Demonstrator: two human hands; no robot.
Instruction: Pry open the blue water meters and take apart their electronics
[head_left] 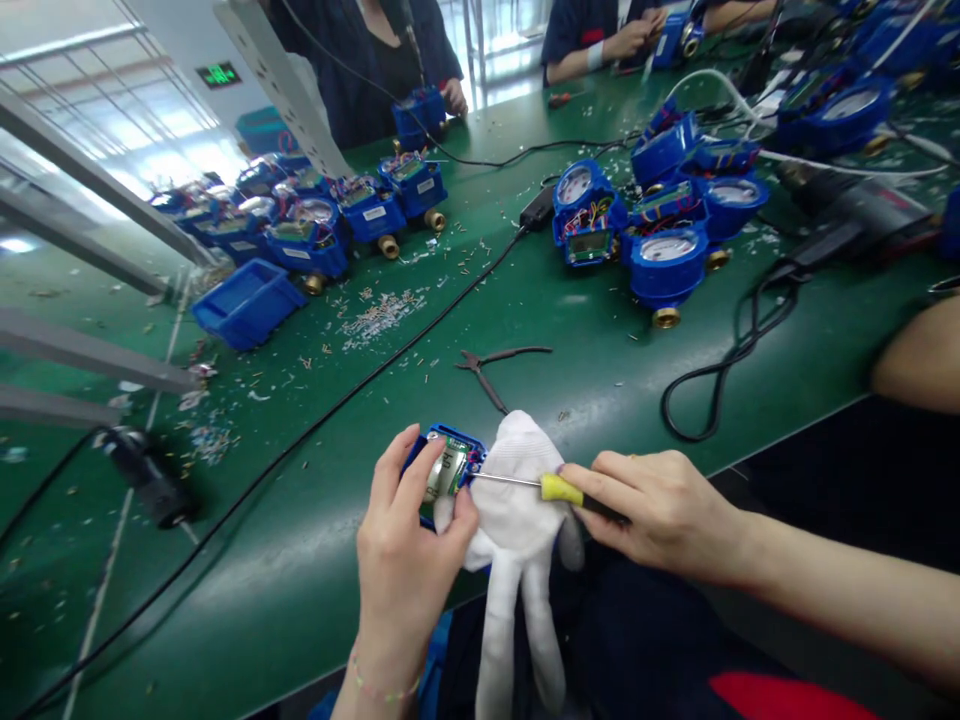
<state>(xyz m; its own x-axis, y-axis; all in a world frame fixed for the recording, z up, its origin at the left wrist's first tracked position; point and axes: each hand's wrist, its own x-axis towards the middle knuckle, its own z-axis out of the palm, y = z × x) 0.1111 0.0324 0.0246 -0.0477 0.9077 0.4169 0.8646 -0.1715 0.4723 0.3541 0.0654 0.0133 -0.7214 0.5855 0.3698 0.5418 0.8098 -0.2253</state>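
Note:
My left hand (409, 540) grips a blue water meter (459, 438) with a small display and circuit board showing, near the table's front edge. My right hand (660, 505) is closed round the yellow and black handle of a screwdriver (561, 488). The thin shaft points left, and its tip meets the side of the circuit board by some wires. A white cloth glove (517, 500) lies over part of the meter, under the shaft, its fingers hanging toward me. Just beyond the glove lies a pair of cutting pliers (480, 368), its jaws apart.
Several blue meters (667, 260) stand at the back right, more (300, 225) at the back left beside a blue bin (247, 300). A black cable (360, 385) crosses the green table. A power screwdriver (146, 475) lies left, a heat gun (847, 220) right. Other people work across the table.

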